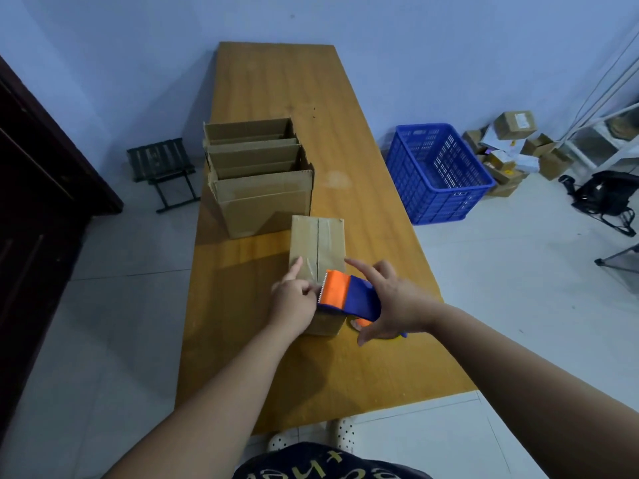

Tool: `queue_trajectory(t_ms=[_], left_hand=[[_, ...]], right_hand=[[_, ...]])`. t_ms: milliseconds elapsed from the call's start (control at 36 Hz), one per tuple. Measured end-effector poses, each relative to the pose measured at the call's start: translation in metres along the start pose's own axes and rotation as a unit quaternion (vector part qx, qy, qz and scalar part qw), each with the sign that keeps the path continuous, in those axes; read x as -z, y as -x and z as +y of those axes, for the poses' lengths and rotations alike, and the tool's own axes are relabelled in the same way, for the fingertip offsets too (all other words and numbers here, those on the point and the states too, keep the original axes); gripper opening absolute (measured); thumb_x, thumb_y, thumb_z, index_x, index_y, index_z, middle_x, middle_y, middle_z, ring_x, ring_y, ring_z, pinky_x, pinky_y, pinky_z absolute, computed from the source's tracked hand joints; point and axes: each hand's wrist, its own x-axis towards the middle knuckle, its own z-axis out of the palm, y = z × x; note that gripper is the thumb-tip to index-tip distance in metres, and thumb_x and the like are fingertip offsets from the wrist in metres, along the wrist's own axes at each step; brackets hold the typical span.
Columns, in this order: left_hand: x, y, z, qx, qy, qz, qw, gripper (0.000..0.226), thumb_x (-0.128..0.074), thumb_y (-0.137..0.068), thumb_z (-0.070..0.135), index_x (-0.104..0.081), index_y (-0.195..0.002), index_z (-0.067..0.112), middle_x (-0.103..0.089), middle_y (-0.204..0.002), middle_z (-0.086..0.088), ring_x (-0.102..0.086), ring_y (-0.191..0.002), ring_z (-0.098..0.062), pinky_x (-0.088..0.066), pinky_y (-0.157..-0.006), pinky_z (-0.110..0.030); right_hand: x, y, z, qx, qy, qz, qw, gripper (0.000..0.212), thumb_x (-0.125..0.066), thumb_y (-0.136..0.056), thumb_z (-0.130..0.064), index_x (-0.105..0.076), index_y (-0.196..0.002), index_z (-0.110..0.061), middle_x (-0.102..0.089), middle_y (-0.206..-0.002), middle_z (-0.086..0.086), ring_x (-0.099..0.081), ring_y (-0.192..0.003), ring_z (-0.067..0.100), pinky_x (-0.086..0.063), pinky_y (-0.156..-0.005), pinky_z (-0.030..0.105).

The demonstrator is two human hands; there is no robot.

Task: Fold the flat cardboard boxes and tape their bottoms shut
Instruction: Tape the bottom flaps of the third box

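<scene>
Here, tape dispenser (349,296) against box (318,242).

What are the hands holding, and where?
The right hand grips the tape dispenser round its blue body. The left hand only presses the box top.

Tape dispenser (349,293): orange front, blue body. Box (318,243) + open boxes (266,202): plain brown cardbd. Table (276,81): yellow-brown wood grain. Crate (446,205): blue, slotted. Wall (415,46) pale blue; floor (536,288) lt grey tile.
</scene>
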Motion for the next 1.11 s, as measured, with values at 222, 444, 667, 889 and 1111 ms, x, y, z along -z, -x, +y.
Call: queue_trajectory(t_ms=[222, 444, 667, 889, 1111], left_hand=[[0.001, 0.005, 0.012, 0.016, -0.008, -0.017, 1.000, 0.025, -0.053, -0.097, 0.020, -0.065, -0.076, 0.017, -0.017, -0.158, 0.014, -0.020, -0.142, -0.022, -0.028, -0.108, -0.031], [0.004, 0.006, 0.006, 0.022, 0.030, -0.039, 0.999, 0.035, -0.056, -0.095, 0.017, -0.063, -0.060, 0.014, -0.015, -0.158, 0.017, -0.017, -0.144, -0.023, -0.027, -0.113, -0.038], [0.017, 0.005, 0.012, 0.033, 0.140, -0.096, 0.985, 0.035, -0.049, -0.099, 0.019, -0.067, -0.070, 0.011, -0.012, -0.159, 0.016, -0.011, -0.147, -0.021, -0.014, -0.116, -0.046], [0.020, 0.004, 0.016, 0.026, 0.142, -0.108, 0.984, 0.031, -0.049, -0.099, 0.020, -0.070, -0.080, 0.010, -0.016, -0.159, 0.011, -0.013, -0.147, -0.023, -0.014, -0.116, -0.046], [0.021, 0.007, 0.009, 0.017, 0.208, -0.108, 0.972, 0.036, -0.044, -0.101, 0.021, -0.064, -0.073, 0.010, -0.021, -0.157, 0.013, -0.012, -0.146, -0.022, -0.011, -0.116, -0.046]], right_hand=[[-0.017, 0.009, 0.012, 0.025, 0.062, 0.087, 0.994, 0.090, -0.065, -0.086, -0.047, 0.001, -0.147, -0.038, -0.049, -0.125, -0.003, -0.050, -0.105, 0.013, -0.032, -0.096, 0.032], [-0.013, 0.029, 0.036, 0.033, -0.101, 0.148, 0.983, 0.073, -0.071, -0.081, -0.015, -0.024, -0.135, -0.030, -0.050, -0.100, -0.010, -0.053, -0.083, 0.006, -0.041, -0.062, 0.017], [-0.023, 0.027, 0.034, 0.001, -0.139, 0.186, 0.973, 0.080, -0.079, -0.079, -0.025, -0.024, -0.137, -0.028, -0.047, -0.105, -0.013, -0.051, -0.089, -0.002, -0.039, -0.066, 0.013], [-0.014, 0.032, 0.025, 0.020, -0.213, 0.281, 0.936, 0.075, -0.077, -0.075, -0.008, -0.026, -0.122, -0.037, -0.051, -0.097, -0.019, -0.057, -0.085, 0.005, -0.047, -0.062, 0.015], [-0.007, 0.036, 0.012, 0.097, -0.225, 0.267, 0.932, 0.064, -0.072, -0.079, -0.012, -0.030, -0.119, -0.038, -0.053, -0.099, -0.015, -0.056, -0.090, 0.003, -0.051, -0.068, 0.023]])
